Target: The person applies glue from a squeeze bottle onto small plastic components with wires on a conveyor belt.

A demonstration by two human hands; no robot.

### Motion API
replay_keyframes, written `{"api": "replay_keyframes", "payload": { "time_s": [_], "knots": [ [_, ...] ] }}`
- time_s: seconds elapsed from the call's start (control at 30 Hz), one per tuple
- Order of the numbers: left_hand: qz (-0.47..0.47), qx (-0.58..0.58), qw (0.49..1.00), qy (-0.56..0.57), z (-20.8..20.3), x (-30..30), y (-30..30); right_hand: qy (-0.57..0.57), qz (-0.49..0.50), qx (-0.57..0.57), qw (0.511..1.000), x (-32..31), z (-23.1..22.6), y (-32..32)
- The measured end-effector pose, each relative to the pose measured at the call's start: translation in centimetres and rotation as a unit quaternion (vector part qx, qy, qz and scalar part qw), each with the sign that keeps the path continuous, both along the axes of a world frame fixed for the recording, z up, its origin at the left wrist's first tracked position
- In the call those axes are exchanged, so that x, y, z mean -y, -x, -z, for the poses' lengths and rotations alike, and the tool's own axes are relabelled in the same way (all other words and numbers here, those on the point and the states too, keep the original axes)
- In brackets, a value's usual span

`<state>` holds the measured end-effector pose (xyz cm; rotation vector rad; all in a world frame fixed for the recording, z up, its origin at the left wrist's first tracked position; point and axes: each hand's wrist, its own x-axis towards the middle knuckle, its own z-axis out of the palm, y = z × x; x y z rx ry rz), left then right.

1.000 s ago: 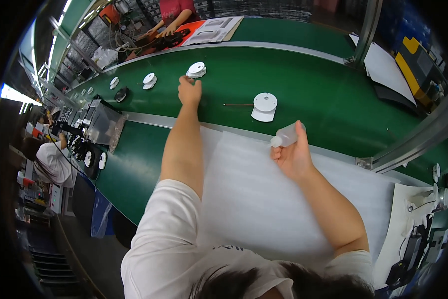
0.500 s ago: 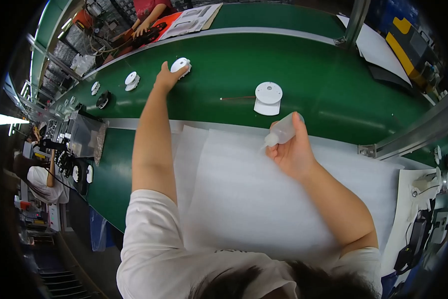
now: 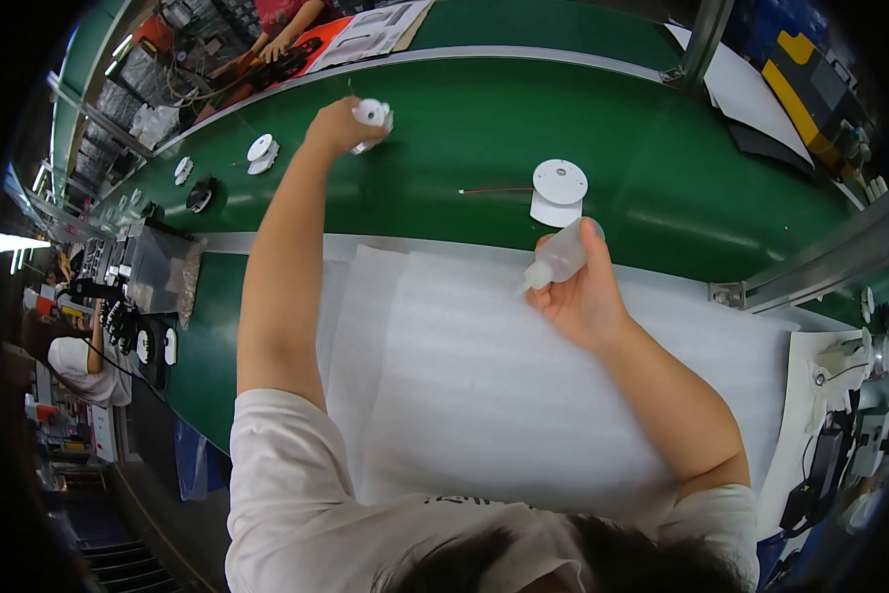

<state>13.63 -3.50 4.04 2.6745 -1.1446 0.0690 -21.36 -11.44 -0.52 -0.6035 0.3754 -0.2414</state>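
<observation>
Over the far side of the green belt, my left hand (image 3: 336,127) is closed round a white round plastic part (image 3: 373,116), its fingers partly hidden behind it. My right hand (image 3: 585,301) grips a small translucent squeeze bottle (image 3: 561,255), its nozzle tilted down to the left above the white sheet. Beyond the bottle, a similar white part (image 3: 560,186) with a round disc top lies on the belt, a thin red wire (image 3: 499,190) running left from it.
A white sheet (image 3: 464,395) covers the worktop in front of me. More white parts (image 3: 262,153) and a black part (image 3: 201,195) lie on the belt (image 3: 444,128) to the left. Across it, a person's hand (image 3: 274,47) rests near papers. A metal post (image 3: 706,44) stands at the right.
My left hand has taken hold of the white part and raised it from the belt. The wired white part has shifted right. My right hand stays nearly still with the bottle.
</observation>
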Motion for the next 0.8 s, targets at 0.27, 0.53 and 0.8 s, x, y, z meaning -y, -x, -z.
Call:
{"api": "replay_keyframes", "payload": {
  "time_s": [0.27, 0.53, 0.8],
  "knots": [
    [0.149, -0.515, 0.608, 0.585, 1.0, -3.1, 17.4, 0.133, 0.124, -0.038, 0.983, -0.8, 0.0, 1.6],
    [0.357, -0.175, 0.738, 0.545, 6.1, -6.0, 21.5, 0.490, 0.259, 0.162, 0.816, -2.1, -3.9, 4.2],
    [0.487, -0.101, 0.750, 0.435, 5.0, -7.6, 23.0, 0.700, 0.159, 0.260, 0.646, -2.9, -6.9, 7.3]
  ]
}}
